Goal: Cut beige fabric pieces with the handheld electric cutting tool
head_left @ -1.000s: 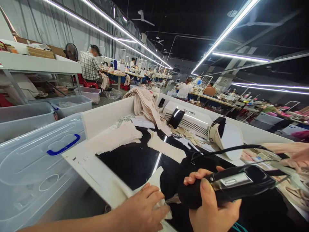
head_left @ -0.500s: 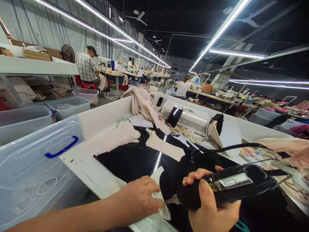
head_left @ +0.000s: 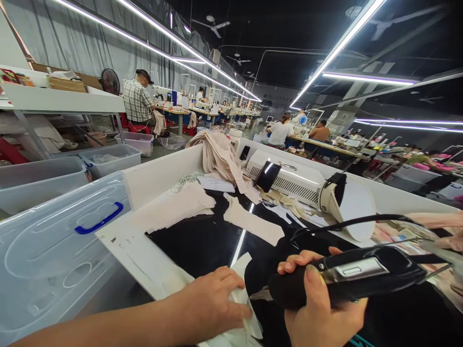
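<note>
Lidded clear bin [head_left: 36, 260] w/ blue handle [head_left: 99, 219] is sitting at L, more bins [head_left: 39, 195] standing past it. Behind those, a shelf [head_left: 65, 101] is holding a cardbd box [head_left: 67, 84], w/ a blk fan [head_left: 110, 81] showing nr its far end. Person in plaid shirt [head_left: 137, 100] is sitting on a red stool [head_left: 140, 128], nr the curtain [head_left: 43, 33]. Person in white top [head_left: 279, 132] is sitting by a bench [head_left: 325, 146], R of ctr. Tube lights [head_left: 340, 50] & ceiling fans [head_left: 211, 25] are hanging o'head.

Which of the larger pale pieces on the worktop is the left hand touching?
The front piece, nearest the camera and partly covered by the left hand; the single piece farther back and the stack to its left have no hand on them.
</note>
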Tool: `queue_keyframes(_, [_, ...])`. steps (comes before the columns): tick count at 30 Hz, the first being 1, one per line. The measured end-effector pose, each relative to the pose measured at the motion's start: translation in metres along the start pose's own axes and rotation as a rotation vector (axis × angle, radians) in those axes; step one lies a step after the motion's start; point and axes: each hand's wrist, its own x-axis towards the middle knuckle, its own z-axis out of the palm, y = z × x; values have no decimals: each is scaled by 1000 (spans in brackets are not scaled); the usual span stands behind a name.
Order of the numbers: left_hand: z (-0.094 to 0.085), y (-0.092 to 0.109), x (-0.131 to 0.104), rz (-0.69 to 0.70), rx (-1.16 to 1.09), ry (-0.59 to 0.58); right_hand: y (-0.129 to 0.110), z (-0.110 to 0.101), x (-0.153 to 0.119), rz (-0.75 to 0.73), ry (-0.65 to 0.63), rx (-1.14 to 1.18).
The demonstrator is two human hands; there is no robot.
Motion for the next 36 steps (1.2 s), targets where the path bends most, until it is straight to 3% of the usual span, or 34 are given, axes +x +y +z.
queue_keyframes(10, [3,0,-2,-24,-35,3,2,6,3,-18,20,-5])
queue_keyframes(14, [7,3,-1,-12,9,70,6,7,3,-11,0,-2])
queue_keyframes(20, [34,19,-12,23,235,224,4,5,-1,-8,-5,-42])
queue_keyframes(23, [35,25,-15,12,309,279,1,4,-4,-10,-8,-28])
queue_keyframes(26, [15,21,-5,56,277,213,-1,1,-6,-12,-9,-25])
queue_keyframes(28, [-3,11,6,94,199,81,-1,-2,-6,2,-18,-27])
queue_keyframes(30, [-17,-4,17,104,62,43,1,-5,-7,14,-39,-33])
queue_keyframes(36, [-24,-43,28,188,-171,-113,10,-12,-8,-3,-69,-57])
